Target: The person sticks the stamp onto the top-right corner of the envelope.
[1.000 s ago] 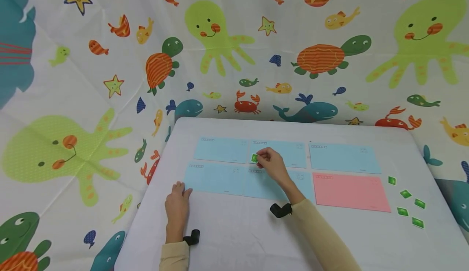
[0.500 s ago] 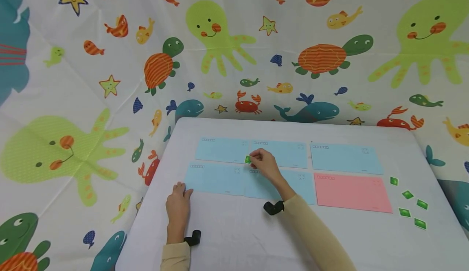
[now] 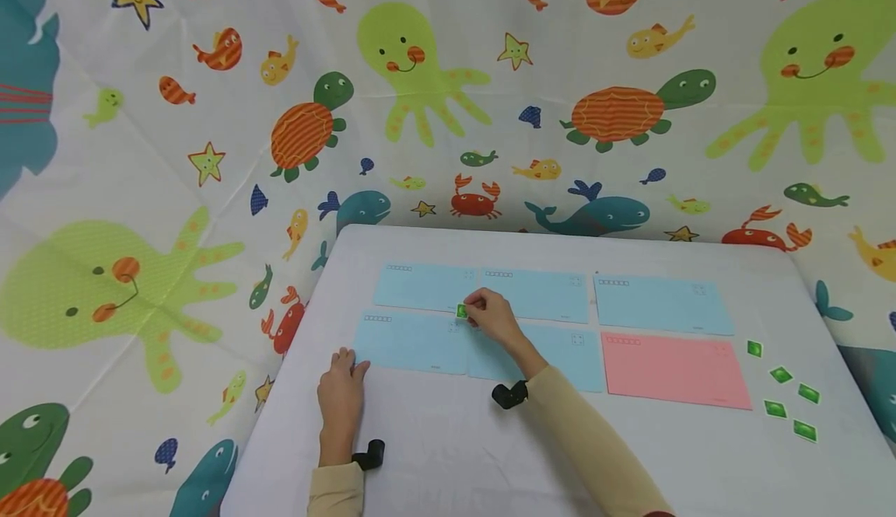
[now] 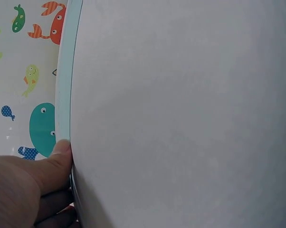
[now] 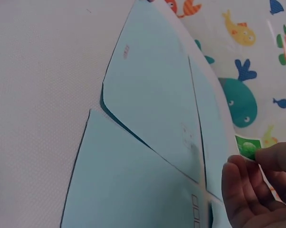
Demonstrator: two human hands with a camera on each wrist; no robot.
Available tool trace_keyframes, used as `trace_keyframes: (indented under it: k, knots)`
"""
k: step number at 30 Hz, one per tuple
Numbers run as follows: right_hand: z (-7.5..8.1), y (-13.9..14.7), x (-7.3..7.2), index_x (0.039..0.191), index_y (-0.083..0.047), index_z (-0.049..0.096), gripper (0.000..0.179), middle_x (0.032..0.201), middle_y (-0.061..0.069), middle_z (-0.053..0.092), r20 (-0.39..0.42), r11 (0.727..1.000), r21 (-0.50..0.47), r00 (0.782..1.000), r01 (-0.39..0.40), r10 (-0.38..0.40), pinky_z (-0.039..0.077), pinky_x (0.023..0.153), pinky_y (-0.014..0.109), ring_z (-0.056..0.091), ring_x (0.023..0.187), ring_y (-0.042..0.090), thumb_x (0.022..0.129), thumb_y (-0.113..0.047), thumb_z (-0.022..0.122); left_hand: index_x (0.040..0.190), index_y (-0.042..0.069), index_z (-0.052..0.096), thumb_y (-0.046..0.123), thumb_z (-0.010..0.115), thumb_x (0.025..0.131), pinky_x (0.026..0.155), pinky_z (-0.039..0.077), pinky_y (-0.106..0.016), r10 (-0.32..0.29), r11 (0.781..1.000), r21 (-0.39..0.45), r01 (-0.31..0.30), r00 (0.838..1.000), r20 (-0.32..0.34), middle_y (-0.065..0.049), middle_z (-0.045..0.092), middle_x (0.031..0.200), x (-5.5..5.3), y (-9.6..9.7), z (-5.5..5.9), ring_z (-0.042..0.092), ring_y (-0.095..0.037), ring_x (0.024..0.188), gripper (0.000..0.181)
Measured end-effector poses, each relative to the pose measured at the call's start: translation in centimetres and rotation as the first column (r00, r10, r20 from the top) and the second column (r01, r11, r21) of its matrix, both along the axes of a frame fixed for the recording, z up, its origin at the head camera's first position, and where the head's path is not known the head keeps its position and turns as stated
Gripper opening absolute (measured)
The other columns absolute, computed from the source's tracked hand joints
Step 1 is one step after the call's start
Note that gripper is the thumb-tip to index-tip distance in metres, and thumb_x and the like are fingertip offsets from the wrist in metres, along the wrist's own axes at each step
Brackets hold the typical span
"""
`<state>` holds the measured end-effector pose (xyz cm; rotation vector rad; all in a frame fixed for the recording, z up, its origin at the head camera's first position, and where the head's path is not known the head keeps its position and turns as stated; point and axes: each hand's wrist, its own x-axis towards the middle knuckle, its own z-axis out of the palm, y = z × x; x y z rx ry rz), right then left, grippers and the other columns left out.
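Note:
Between thumb and fingertips my right hand [image 3: 494, 318] pinches a small green stamp [image 3: 460, 312] with a white border. It hovers where the blue envelopes meet, close to the upper right corner of the lower left blue envelope [image 3: 402, 350]. The right wrist view shows the stamp [image 5: 246, 146] at the fingertips, the other fingers loosely bent. My left hand [image 3: 340, 392] rests at the left end of that same envelope. In the left wrist view, the thumb of my left hand [image 4: 33, 185] touches the envelope's edge [image 4: 65, 85]; the other fingers are partly hidden.
More blue envelopes, including an upper left one [image 3: 420, 288] and an upper right one [image 3: 658, 307], lie in two rows. A pink envelope [image 3: 675, 373] lies at lower right. Several green stamps [image 3: 775, 408] are scattered right of it. A patterned sea-animal cloth [image 3: 434, 113] hangs behind the white table [image 3: 448, 455].
My right hand has carried the green stamp left, from over the upper middle envelope towards the lower left envelope's upper right corner. The left hand has stayed in place.

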<state>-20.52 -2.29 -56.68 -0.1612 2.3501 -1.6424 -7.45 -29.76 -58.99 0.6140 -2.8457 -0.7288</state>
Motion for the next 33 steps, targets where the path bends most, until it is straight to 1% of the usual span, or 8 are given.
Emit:
trace_keyframes:
  k: [3, 6, 10, 20, 27, 33]
  knots:
    - [-0.4, -0.3, 0.1, 0.105, -0.003, 0.067, 0.013, 0.088, 0.011, 0.071, 0.008, 1.0, 0.008, 1.0, -0.007, 0.007, 0.058, 0.067, 0.032, 0.067, 0.072, 0.015, 0.097, -0.012, 0.061, 0.138, -0.008, 0.054, 0.016, 0.069, 0.095, 0.111, 0.038, -0.059, -0.001, 1.0, 0.013, 0.001, 1.0, 0.012, -0.03, 0.05, 0.142, 0.0, 0.0, 0.2, 0.044, -0.048, 0.138, 0.052]
    - [-0.8, -0.6, 0.2, 0.105, -0.003, 0.067, 0.013, 0.086, 0.01, 0.071, 0.015, 1.0, 0.017, 1.0, -0.017, 0.017, 0.057, 0.066, 0.029, 0.067, 0.072, 0.015, 0.098, -0.012, 0.062, 0.138, -0.008, 0.054, 0.016, 0.069, 0.095, 0.112, 0.038, -0.059, -0.003, 1.0, 0.021, 0.002, 1.0, 0.019, -0.03, 0.05, 0.143, 0.1, 0.0, 0.2, 0.043, -0.048, 0.139, 0.052]
    - [-1.2, -1.0, 0.3, 0.104, -0.003, 0.067, 0.012, 0.084, 0.009, 0.071, 0.008, 0.999, 0.03, 0.999, -0.035, 0.035, 0.055, 0.064, 0.026, 0.066, 0.07, 0.014, 0.098, -0.013, 0.062, 0.138, -0.008, 0.054, 0.015, 0.069, 0.095, 0.111, 0.038, -0.059, -0.005, 1.0, 0.015, 0.004, 1.0, 0.017, -0.029, 0.05, 0.143, 0.1, 0.1, 0.2, 0.044, -0.048, 0.138, 0.052]
    - [-1.1, -2.3, 0.2, 0.101, -0.003, 0.067, 0.01, 0.088, 0.01, 0.071, 0.001, 0.998, 0.03, 0.999, -0.054, 0.054, 0.056, 0.065, 0.026, 0.065, 0.071, 0.013, 0.097, -0.011, 0.064, 0.139, -0.008, 0.053, 0.014, 0.069, 0.095, 0.111, 0.038, -0.059, -0.006, 1.0, 0.009, 0.006, 1.0, 0.021, -0.03, 0.049, 0.143, 0.0, 0.3, 0.3, 0.043, -0.049, 0.138, 0.051]
    - [-1.6, -2.8, 0.6, 0.1, -0.003, 0.068, 0.01, 0.088, 0.009, 0.07, -0.029, 0.995, 0.075, 0.997, -0.071, 0.074, 0.053, 0.064, 0.023, 0.064, 0.072, 0.012, 0.096, -0.012, 0.066, 0.14, -0.007, 0.052, 0.016, 0.067, 0.096, 0.112, 0.038, -0.057, -0.001, 1.0, 0.019, 0.001, 0.999, 0.034, -0.029, 0.048, 0.145, 0.1, 0.3, 0.1, 0.042, -0.048, 0.139, 0.052]
    - [-1.9, -2.9, 0.8, 0.099, -0.004, 0.069, 0.009, 0.087, 0.008, 0.071, -0.067, 0.994, 0.094, 0.996, -0.06, 0.067, 0.051, 0.063, 0.023, 0.062, 0.071, 0.011, 0.096, -0.013, 0.066, 0.138, -0.008, 0.054, 0.015, 0.069, 0.095, 0.11, 0.04, -0.057, -0.003, 1.0, 0.01, 0.002, 1.0, 0.009, -0.029, 0.05, 0.143, 0.0, 0.4, 0.3, 0.044, -0.048, 0.138, 0.051]
